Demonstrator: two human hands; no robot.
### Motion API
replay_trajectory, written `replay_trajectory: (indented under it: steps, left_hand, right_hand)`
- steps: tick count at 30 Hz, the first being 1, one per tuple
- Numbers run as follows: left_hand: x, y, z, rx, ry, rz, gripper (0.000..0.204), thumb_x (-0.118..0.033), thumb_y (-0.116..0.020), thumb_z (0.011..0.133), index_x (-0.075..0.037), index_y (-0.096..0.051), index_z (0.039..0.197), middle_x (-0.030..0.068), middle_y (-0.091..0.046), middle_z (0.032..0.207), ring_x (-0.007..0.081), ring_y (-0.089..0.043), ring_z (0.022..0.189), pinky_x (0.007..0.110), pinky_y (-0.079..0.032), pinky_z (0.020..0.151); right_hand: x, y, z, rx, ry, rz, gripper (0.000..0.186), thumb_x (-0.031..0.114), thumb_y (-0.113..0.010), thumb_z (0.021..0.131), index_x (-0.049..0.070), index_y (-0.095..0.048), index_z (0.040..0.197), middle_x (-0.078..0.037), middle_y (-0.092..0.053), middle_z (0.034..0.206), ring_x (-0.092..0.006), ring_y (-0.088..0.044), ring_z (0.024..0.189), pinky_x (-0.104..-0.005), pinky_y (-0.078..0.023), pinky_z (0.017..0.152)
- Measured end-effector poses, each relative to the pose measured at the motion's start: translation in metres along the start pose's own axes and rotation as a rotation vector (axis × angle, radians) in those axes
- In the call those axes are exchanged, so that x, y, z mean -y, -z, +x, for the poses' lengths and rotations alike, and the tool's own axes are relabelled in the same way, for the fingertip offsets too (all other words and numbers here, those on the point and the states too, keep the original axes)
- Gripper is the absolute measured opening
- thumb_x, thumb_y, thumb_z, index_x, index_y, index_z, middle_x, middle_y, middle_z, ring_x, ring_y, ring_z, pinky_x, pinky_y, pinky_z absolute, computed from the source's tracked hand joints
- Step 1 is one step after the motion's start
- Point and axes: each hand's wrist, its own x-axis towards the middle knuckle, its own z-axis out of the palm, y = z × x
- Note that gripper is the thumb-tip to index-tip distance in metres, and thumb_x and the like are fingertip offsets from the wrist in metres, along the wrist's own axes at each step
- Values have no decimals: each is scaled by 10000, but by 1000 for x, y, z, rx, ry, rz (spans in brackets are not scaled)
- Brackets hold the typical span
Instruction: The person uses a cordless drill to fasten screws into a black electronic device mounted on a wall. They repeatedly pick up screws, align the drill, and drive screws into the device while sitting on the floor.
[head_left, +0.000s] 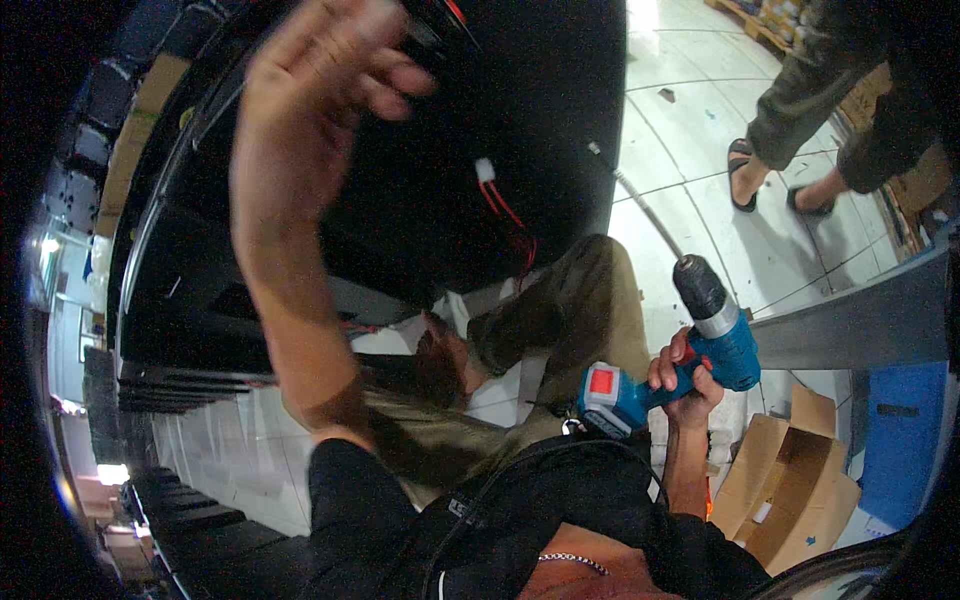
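Note:
My right hand (pixel 688 385) is closed round the grip of a teal and black cordless drill (pixel 728 350). A long thin bit (pixel 650 212) sticks out of its chuck and points up and left over the floor. The drill's battery (pixel 612 398), with a red patch, faces my chest. My left arm reaches up to a large black cabinet-like body (pixel 420 190). At its top my left hand (pixel 335 50) is smeared by motion, its fingers partly bent and cut off by the frame edge. A white plug connector (pixel 484 170) on red wires (pixel 512 215) hangs against the black surface.
Another person's legs (pixel 815 110) in sandals stand on the tiled floor (pixel 700 130) at the upper right. An open cardboard box (pixel 785 490) sits at the lower right, beside a blue bin-like object (pixel 905 440) and a grey beam (pixel 860 320). Black slatted parts (pixel 190 395) lie at the left.

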Motion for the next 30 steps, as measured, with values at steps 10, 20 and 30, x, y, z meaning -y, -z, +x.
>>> replay_trajectory:
  steps: [10,20,30]
  left_hand:
    - [134,-9,-87,-114,205,-225,395,-154,-817,682,-49,-612,1003,96,-631,1074,180,-601,974,310,-474,870]
    - [148,-12,-84,-119,33,760,317,32,-617,733,-59,-664,1033,82,-646,945,211,-616,854,289,-480,778]
    - [195,-5,-38,-156,-278,1091,175,70,-569,766,25,-627,925,224,-632,849,401,-636,774,404,-504,666]
  right_hand:
    - [-8,6,-3,-44,-98,-34,514,314,-727,711,-41,-475,985,-80,-509,808,-153,-521,540,-343,-477,545]
    - [-19,0,-12,-68,-143,-54,549,188,-706,713,-70,-437,1116,-136,-530,939,-192,-559,630,-372,-493,626]
    - [-58,-35,-13,-164,-250,40,456,93,-547,798,-18,-398,1214,-165,-497,1082,-189,-553,717,-381,-481,682]
